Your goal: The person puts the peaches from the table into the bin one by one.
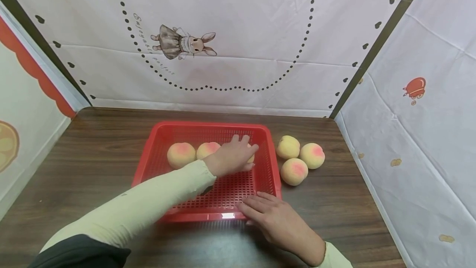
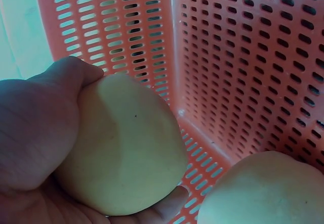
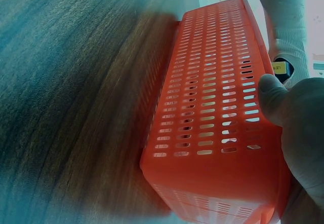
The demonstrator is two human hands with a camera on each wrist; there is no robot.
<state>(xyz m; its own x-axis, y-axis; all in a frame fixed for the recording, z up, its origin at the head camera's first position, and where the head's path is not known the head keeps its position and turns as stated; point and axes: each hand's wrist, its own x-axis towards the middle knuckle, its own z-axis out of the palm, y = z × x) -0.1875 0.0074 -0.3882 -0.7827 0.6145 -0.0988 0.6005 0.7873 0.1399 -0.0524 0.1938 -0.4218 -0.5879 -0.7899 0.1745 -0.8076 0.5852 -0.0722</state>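
Inside the red plastic basket (image 1: 267, 168), toward its right end, my left hand (image 1: 232, 156) holds a peach (image 2: 126, 148), with the thumb on one side and fingers curled under the other. Most of that fruit is hidden by the hand in the head view. To its left in the basket lie a second peach (image 1: 207, 149) and a third peach (image 1: 181, 155). My right hand (image 1: 273, 218) grips the basket's near right corner. Its fingers lie over the rim, and the thumb (image 3: 272, 100) presses the outer wall.
Three more peaches stand close together on the wooden table (image 1: 334, 202), just right of the basket: a yellow peach (image 1: 288, 147), a peach with a pink top (image 1: 312, 155) and a nearer peach (image 1: 294, 171). White printed cloth walls (image 1: 238, 24) enclose the back and sides.
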